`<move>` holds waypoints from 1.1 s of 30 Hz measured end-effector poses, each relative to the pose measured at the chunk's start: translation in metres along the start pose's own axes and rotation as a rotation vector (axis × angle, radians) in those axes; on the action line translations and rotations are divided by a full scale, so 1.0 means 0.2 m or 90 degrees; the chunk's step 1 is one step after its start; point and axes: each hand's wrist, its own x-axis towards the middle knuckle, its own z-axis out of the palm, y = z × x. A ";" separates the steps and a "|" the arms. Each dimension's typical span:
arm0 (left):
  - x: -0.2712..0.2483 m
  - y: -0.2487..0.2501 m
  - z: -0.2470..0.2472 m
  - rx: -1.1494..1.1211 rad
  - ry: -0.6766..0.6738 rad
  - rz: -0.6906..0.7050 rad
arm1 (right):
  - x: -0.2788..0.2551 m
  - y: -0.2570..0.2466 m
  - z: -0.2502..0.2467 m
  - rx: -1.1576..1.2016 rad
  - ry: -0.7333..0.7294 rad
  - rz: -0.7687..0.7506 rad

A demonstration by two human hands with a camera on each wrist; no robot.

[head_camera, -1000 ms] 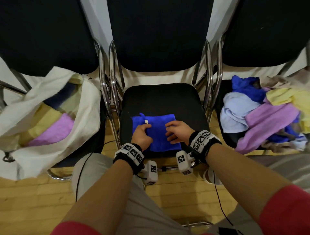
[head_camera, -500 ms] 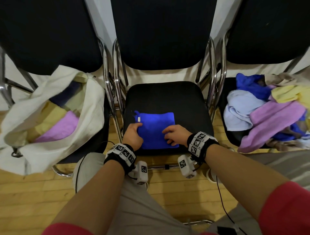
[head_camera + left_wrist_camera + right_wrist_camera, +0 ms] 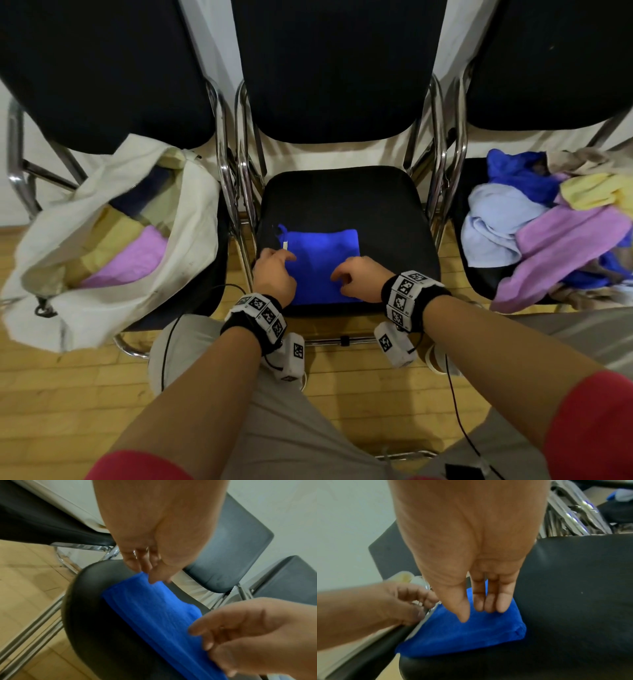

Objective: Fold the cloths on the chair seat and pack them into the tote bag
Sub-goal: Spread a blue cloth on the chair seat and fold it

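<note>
The left hand (image 3: 275, 274), fingers loosely bent, touches the left edge of the folded bright blue terry cloth (image 3: 322, 263) on the black padded chair seat (image 3: 376, 205). The right hand (image 3: 363, 279), fingers nearly straight, rests fingertips on it. A cream canvas tote bag (image 3: 102, 301) sits left, a loose heap of coloured cloths (image 3: 555, 233) right.

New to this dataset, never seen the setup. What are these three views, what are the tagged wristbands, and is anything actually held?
No robot: a person works bare-handed. The wristbands carry printed markers and a small camera each. The head view looks down from the person's head; the other two look along each hand.

A folded blue cloth lies on the middle chair seat. The left hand touches its left edge, and the right hand hovers at its right, fingers relaxed; neither grips it. The tote bag sits left, already holding cloths; an unfolded cloth pile lies right.
</note>
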 end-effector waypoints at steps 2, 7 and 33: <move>0.00 0.02 0.02 0.022 -0.069 0.068 | 0.02 0.00 0.04 -0.090 -0.015 -0.002; -0.01 0.04 0.10 0.103 -0.154 0.105 | 0.02 0.02 0.13 -0.212 -0.031 -0.004; -0.15 0.32 0.19 0.323 -0.161 0.104 | -0.16 0.14 -0.01 0.030 0.061 0.028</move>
